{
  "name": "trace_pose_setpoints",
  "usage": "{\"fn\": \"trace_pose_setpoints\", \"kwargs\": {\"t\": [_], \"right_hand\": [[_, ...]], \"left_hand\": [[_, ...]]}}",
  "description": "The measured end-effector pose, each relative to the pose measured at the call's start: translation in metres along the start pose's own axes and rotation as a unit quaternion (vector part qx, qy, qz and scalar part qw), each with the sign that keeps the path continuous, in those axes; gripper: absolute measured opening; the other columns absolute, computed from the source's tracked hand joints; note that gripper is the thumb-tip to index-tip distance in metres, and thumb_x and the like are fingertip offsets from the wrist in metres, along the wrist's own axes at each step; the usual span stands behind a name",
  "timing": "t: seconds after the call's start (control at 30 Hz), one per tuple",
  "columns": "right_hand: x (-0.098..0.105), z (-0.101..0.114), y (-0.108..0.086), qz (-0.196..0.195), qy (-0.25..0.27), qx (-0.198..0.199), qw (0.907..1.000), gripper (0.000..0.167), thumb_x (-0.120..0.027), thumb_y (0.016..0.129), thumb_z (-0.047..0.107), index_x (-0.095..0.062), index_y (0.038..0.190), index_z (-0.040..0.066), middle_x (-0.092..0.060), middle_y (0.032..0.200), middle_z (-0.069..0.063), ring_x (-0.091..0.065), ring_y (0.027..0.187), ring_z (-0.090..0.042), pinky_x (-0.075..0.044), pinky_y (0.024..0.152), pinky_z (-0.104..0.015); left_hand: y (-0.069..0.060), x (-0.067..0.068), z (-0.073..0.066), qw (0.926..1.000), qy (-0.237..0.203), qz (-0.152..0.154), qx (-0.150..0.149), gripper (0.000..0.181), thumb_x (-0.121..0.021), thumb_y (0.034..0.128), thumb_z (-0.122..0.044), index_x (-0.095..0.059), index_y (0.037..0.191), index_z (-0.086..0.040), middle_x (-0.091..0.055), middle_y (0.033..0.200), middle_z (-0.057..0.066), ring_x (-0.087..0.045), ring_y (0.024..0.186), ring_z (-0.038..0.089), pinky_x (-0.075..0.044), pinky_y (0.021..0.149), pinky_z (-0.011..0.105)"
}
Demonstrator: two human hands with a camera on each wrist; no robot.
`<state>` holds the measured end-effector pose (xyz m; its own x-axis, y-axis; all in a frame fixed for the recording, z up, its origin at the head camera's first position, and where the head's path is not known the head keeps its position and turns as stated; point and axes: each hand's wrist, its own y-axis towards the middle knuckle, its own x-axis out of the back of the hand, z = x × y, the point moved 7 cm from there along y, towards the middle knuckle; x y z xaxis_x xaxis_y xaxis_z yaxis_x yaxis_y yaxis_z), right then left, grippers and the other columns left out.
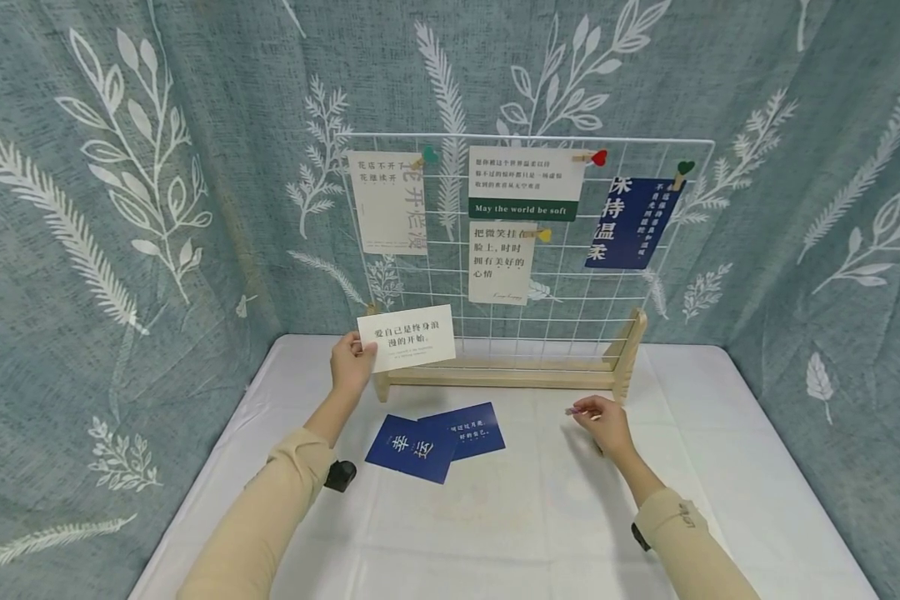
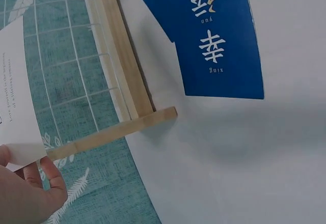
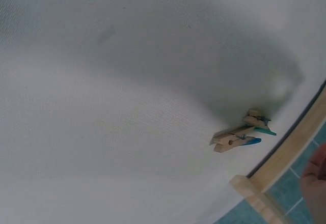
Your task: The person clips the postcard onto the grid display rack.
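My left hand (image 1: 352, 362) pinches a white card (image 1: 412, 354) with printed Chinese text by its left edge, in front of the grid's lower left corner. In the left wrist view, thumb and fingers grip a corner of that card (image 2: 20, 96). My right hand (image 1: 603, 423) pinches a small pink-tipped clothespin (image 1: 572, 410), mostly hidden by the fingers, above the table near the stand's right foot. Below that hand, in the right wrist view, lie a blue-tipped clothespin (image 3: 235, 140) and a green-tipped clothespin (image 3: 257, 121).
A white wire grid (image 1: 555, 321) stands in a wooden base (image 1: 495, 377). Clothespins fix several cards to it, including a blue card (image 1: 633, 225) and a green-banded card (image 1: 525, 179). Two overlapping blue cards (image 1: 412, 447) lie on the white table (image 1: 510, 533). Patterned curtains (image 1: 232, 208) surround it.
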<state>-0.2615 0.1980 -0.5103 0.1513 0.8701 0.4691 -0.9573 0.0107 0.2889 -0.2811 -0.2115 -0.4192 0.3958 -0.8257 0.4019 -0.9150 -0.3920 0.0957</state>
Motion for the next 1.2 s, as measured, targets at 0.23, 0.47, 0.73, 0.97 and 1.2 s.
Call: {"fn": "trace_pose_setpoints", "kwargs": {"t": [0.23, 0.47, 0.73, 0.97, 1.2], "right_hand": [[-0.005, 0.006, 0.005, 0.006, -0.016, 0.032, 0.9993, 0.011, -0.068, 0.076, -0.010, -0.066, 0.086, -0.012, -0.068, 0.082, -0.026, -0.054, 0.065, 0.002, -0.048, 0.060, -0.014], [-0.012, 0.015, 0.012, 0.032, -0.009, 0.039, 0.9987, 0.014, -0.071, 0.078, -0.002, -0.068, 0.089, -0.009, -0.069, 0.085, -0.023, -0.055, 0.069, 0.003, -0.049, 0.061, -0.014], [-0.021, 0.037, 0.020, 0.070, -0.013, 0.049, 0.9963, 0.014, -0.068, 0.082, 0.001, -0.068, 0.094, -0.008, -0.070, 0.091, -0.022, -0.061, 0.074, -0.010, -0.049, 0.065, -0.017], [-0.017, 0.066, 0.034, 0.094, -0.058, 0.090, 0.9897, 0.015, -0.068, 0.083, 0.002, -0.067, 0.095, -0.008, -0.070, 0.089, -0.021, -0.067, 0.075, -0.026, -0.055, 0.066, -0.024], [-0.017, 0.087, 0.047, 0.086, -0.046, 0.111, 0.9891, 0.018, -0.067, 0.084, 0.003, -0.067, 0.098, -0.007, -0.070, 0.092, -0.021, -0.067, 0.079, -0.029, -0.055, 0.068, -0.024]], "left_hand": [[0.009, 0.004, -0.003, 0.9999, 0.008, -0.009, -0.002, 0.023, -0.051, 0.0943, -0.003, -0.054, 0.114, 0.008, -0.062, 0.113, 0.030, -0.062, 0.102, 0.040, -0.051, 0.075, 0.033], [0.013, 0.009, -0.013, 0.9998, 0.013, -0.011, -0.009, 0.023, -0.051, 0.0950, -0.004, -0.054, 0.114, 0.007, -0.062, 0.112, 0.031, -0.062, 0.102, 0.041, -0.050, 0.074, 0.033], [0.021, 0.011, -0.028, 0.9981, 0.033, -0.016, -0.050, 0.022, -0.051, 0.0946, -0.003, -0.054, 0.113, 0.010, -0.063, 0.108, 0.032, -0.063, 0.095, 0.042, -0.048, 0.064, 0.025], [0.050, 0.004, -0.011, 0.9964, -0.008, 0.000, -0.085, 0.020, -0.058, 0.0922, -0.008, -0.058, 0.109, 0.004, -0.070, 0.097, 0.022, -0.068, 0.086, 0.030, -0.050, 0.064, 0.026], [0.197, -0.053, 0.136, 0.9940, -0.016, -0.014, -0.107, 0.034, -0.068, 0.0863, -0.032, -0.060, 0.116, -0.016, -0.073, 0.091, 0.010, -0.066, 0.075, 0.017, -0.052, 0.059, 0.029]]}}
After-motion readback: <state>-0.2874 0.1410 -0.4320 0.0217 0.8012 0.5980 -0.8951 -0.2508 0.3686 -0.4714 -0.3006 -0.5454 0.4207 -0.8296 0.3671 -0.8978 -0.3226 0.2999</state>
